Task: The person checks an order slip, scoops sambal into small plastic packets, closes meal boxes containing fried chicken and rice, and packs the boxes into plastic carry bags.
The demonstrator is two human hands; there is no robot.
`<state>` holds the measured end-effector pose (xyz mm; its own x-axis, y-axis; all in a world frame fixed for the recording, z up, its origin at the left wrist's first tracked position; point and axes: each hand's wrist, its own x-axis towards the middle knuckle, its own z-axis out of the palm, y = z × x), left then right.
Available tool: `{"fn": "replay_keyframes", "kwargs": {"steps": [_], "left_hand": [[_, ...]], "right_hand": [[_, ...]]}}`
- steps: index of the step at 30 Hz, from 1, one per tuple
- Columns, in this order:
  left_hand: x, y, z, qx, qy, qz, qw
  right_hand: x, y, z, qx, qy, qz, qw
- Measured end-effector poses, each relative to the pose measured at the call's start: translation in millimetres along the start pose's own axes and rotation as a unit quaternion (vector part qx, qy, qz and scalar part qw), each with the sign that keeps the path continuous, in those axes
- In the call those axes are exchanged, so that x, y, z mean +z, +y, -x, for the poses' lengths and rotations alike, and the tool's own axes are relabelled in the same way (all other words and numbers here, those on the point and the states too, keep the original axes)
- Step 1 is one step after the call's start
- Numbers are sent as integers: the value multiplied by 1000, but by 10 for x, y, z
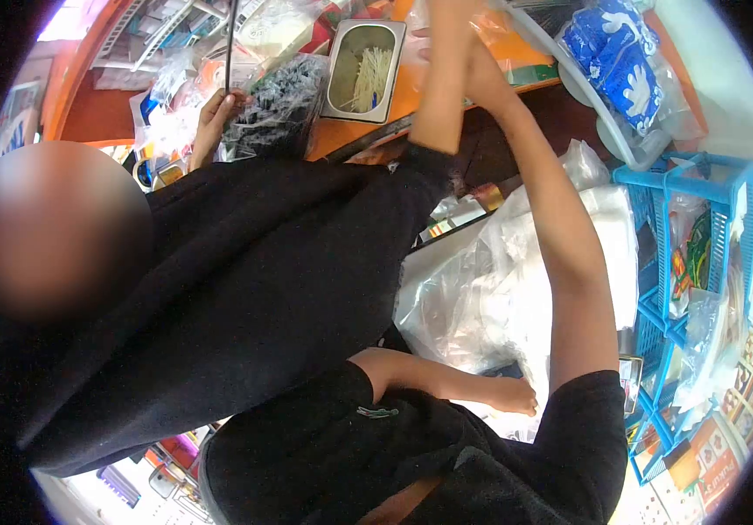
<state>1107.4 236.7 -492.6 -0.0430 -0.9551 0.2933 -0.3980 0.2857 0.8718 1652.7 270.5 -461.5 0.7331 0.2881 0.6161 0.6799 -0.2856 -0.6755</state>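
My right hand [481,77] reaches far forward over the orange counter [341,136]. A co-worker's bare forearm [443,83] crosses in front of it and hides most of its fingers. Close to it stands a metal container [366,70] holding thin pale sticks and something blue. My left hand [515,396] is low in front of my body, fingers curled closed, beside a large clear plastic bag [473,306] with white contents. Whatever it may grip is hidden.
A co-worker in black [245,289] leans across from the left, one hand [210,118] at a dark rod [231,52]. Beside that hand lies a plastic-wrapped black bundle [276,105]. At right are blue packs [613,57] and a blue plastic rack [656,245].
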Motion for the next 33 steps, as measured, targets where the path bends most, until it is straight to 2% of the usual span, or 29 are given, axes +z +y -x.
{"fn": "replay_keyframes", "kwargs": {"steps": [1, 2, 5, 6, 8, 11, 14, 17, 20, 22, 25, 29, 30, 33], "left_hand": [[68, -22, 5, 1, 11, 0, 1000], [139, -44, 9, 2, 23, 0, 1000], [184, -121, -62, -87, -96, 95, 987], [146, -112, -80, -92, -103, 100, 985], [26, -63, -109, -92, -102, 101, 985], [71, -60, -138, -88, -93, 98, 987], [9, -94, -102, -99, -83, 93, 987], [12, -80, -131, -96, -71, 93, 988], [21, -81, -167, -101, -70, 93, 988], [46, -71, -141, -105, -66, 89, 988], [17, -90, -104, -117, -50, 81, 988], [-56, -68, -39, -136, -41, 70, 987], [-72, -46, -21, -142, -41, 68, 987], [-134, 23, 5, -169, -46, 69, 982]], "right_hand": [[97, -150, -47, -21, 31, 39, 999], [139, -294, -139, -42, -24, 70, 996], [316, -554, -378, -95, -183, 141, 968], [443, -550, -425, -98, -225, 169, 955], [725, -519, -494, -101, -307, 226, 919], [961, -795, -644, -43, -407, 367, 836], [985, -669, -595, -83, -318, 324, 887], [841, -591, -636, -56, -279, 233, 930], [781, -666, -565, -58, -79, 132, 986], [728, -694, -624, -6, 10, 56, 998], [493, -881, -720, 118, 116, -121, 979], [-192, -1702, -722, 238, 208, -354, 880], [-404, -1997, -645, 257, 228, -395, 852], [-1015, -2926, -98, 269, 250, -404, 838]]}}
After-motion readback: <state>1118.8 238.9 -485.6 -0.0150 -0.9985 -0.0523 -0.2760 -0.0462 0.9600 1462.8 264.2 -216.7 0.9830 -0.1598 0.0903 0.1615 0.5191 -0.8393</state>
